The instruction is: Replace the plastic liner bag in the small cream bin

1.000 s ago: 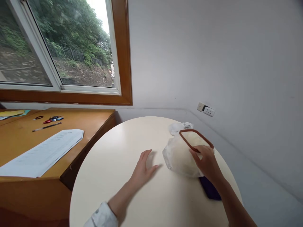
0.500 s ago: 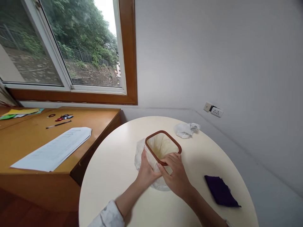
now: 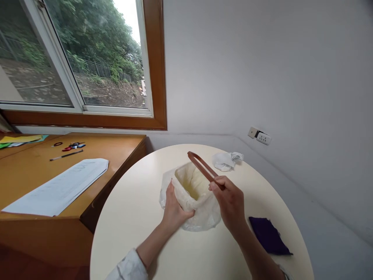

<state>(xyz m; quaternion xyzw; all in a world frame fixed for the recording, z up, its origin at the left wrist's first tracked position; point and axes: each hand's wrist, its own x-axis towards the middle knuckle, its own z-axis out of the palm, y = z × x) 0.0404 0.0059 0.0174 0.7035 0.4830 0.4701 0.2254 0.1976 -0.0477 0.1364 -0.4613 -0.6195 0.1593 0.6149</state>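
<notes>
A small bin [image 3: 186, 190] stands on the round table, lined with a thin white plastic bag [image 3: 204, 217] whose edge is folded down over the outside. My left hand [image 3: 175, 204] grips the near left side of the bin through the bag, thumb and fingers spread around it. In my right hand [image 3: 231, 202] is a brown rectangular rim ring [image 3: 201, 165], pinched at its near end. The ring is tilted and raised off the bin's mouth, its far end above the back edge. The bin's own walls are mostly hidden by the bag.
On the cream round table [image 3: 131, 229] lie a crumpled white plastic bag [image 3: 227, 160] at the back and a folded dark purple cloth [image 3: 269, 235] at the right. A wooden desk [image 3: 122, 149] on the left holds paper sheets [image 3: 64, 186], a pen [image 3: 66, 155] and keys [image 3: 74, 146].
My right hand has lifted the brown rim ring off the bin's mouth and moved right, tilting it. My left hand keeps its grip on the bin.
</notes>
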